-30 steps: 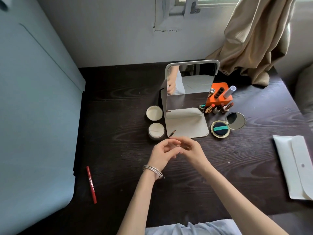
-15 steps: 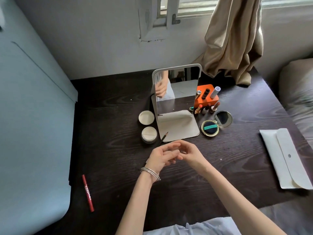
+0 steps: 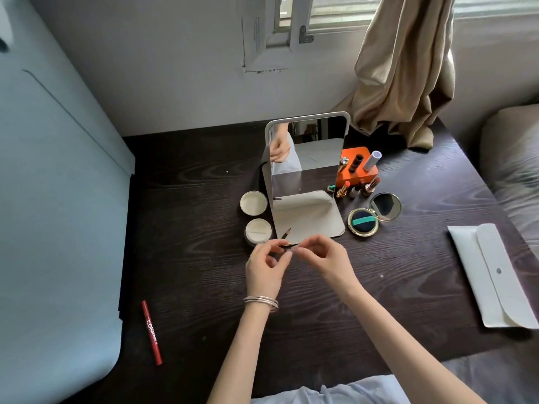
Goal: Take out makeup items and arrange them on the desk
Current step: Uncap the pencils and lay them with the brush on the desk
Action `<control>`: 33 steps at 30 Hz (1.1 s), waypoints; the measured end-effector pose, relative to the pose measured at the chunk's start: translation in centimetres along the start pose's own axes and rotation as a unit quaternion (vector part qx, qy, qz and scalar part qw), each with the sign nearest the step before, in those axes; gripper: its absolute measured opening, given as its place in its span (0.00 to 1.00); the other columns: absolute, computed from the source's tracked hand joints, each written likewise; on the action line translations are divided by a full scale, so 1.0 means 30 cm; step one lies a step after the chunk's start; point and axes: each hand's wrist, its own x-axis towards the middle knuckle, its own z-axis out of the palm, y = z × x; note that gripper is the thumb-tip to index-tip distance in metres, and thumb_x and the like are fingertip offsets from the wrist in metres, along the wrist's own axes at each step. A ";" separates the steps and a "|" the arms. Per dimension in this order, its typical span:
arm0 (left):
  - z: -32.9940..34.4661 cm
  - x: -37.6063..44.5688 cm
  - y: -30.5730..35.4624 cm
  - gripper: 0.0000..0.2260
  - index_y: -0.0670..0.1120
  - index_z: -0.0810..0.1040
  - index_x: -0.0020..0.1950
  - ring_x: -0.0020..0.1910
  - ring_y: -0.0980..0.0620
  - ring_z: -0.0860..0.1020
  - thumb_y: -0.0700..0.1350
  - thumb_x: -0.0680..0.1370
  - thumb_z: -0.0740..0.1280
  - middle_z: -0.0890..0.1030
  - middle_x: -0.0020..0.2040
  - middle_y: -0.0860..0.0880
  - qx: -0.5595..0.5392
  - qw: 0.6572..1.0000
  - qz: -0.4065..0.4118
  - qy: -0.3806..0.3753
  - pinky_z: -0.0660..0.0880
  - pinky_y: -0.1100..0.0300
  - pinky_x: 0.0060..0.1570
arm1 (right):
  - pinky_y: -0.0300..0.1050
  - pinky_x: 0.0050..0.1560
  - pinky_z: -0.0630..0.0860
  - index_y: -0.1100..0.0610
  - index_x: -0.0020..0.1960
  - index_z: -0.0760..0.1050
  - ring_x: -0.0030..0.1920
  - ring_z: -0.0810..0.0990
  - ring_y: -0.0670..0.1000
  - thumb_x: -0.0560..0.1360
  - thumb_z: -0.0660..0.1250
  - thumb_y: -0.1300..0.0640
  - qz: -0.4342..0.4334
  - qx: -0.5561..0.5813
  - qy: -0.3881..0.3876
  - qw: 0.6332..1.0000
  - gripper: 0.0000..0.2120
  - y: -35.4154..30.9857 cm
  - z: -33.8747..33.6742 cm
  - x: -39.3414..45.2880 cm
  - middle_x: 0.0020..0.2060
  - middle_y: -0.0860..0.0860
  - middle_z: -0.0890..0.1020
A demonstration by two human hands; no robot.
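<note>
I see the dark desk (image 3: pixel 379 301) with lots of bare room near its front edge, and the orange box (image 3: pixel 357 170) by the mirror (image 3: pixel 306 158) holds 3 tubes. My left hand (image 3: pixel 267 269) and right hand (image 3: pixel 323 258) both pinch a thin brown pencil (image 3: pixel 286 233) just in front of the mirror's base.

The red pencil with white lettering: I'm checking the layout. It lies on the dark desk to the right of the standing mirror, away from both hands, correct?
Not quite. The head view shows the red pencil with white lettering lying left of the standing mirror, near the dark desk's left edge, away from both hands.
</note>
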 end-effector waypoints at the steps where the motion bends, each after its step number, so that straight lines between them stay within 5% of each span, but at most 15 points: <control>1: -0.003 0.001 -0.009 0.10 0.54 0.80 0.49 0.35 0.58 0.75 0.42 0.71 0.73 0.76 0.46 0.57 0.044 0.999 0.030 -0.004 0.73 0.70 0.36 | 0.37 0.41 0.76 0.54 0.43 0.79 0.39 0.82 0.45 0.71 0.73 0.59 -0.020 -0.024 -0.007 0.999 0.04 -0.007 -0.001 0.002 0.39 0.50 0.85; 7: -0.009 0.005 -0.038 0.07 0.49 0.83 0.48 0.44 0.60 0.79 0.44 0.71 0.73 0.81 0.44 0.58 0.049 0.994 0.093 -0.010 0.75 0.70 0.44 | 0.34 0.44 0.77 0.50 0.43 0.80 0.41 0.82 0.42 0.69 0.74 0.60 -0.082 -0.099 -0.027 0.991 0.07 -0.034 -0.006 0.011 0.42 0.47 0.82; 12: -0.009 0.003 -0.018 0.07 0.49 0.83 0.48 0.46 0.58 0.79 0.42 0.71 0.73 0.83 0.44 0.55 0.014 0.996 0.091 0.002 0.72 0.74 0.42 | 0.35 0.46 0.78 0.47 0.44 0.80 0.43 0.81 0.43 0.69 0.74 0.62 -0.108 -0.122 -0.029 0.986 0.11 -0.045 -0.023 0.016 0.42 0.47 0.82; 21: 0.036 0.017 0.021 0.06 0.51 0.82 0.44 0.45 0.58 0.76 0.41 0.70 0.74 0.77 0.43 0.61 0.019 0.992 0.121 0.032 0.73 0.71 0.42 | 0.43 0.45 0.77 0.57 0.48 0.82 0.42 0.79 0.45 0.71 0.72 0.60 -0.176 -0.317 -0.019 0.932 0.06 -0.031 -0.036 0.052 0.42 0.47 0.80; 27: 0.067 0.026 0.043 0.06 0.52 0.81 0.45 0.44 0.59 0.79 0.42 0.71 0.73 0.81 0.42 0.58 -0.017 0.994 0.096 0.049 0.75 0.69 0.43 | 0.35 0.47 0.77 0.51 0.45 0.77 0.42 0.82 0.42 0.73 0.71 0.61 -0.069 -0.140 -0.089 0.984 0.06 -0.033 -0.069 0.048 0.40 0.45 0.83; 33: 0.143 0.044 0.134 0.06 0.45 0.78 0.42 0.35 0.58 0.82 0.35 0.75 0.67 0.82 0.39 0.46 -0.265 0.960 -0.085 -0.004 0.79 0.66 0.40 | 0.31 0.39 0.72 0.55 0.45 0.79 0.36 0.78 0.40 0.73 0.69 0.63 -0.041 0.072 0.034 0.996 0.04 -0.036 -0.139 0.052 0.34 0.45 0.81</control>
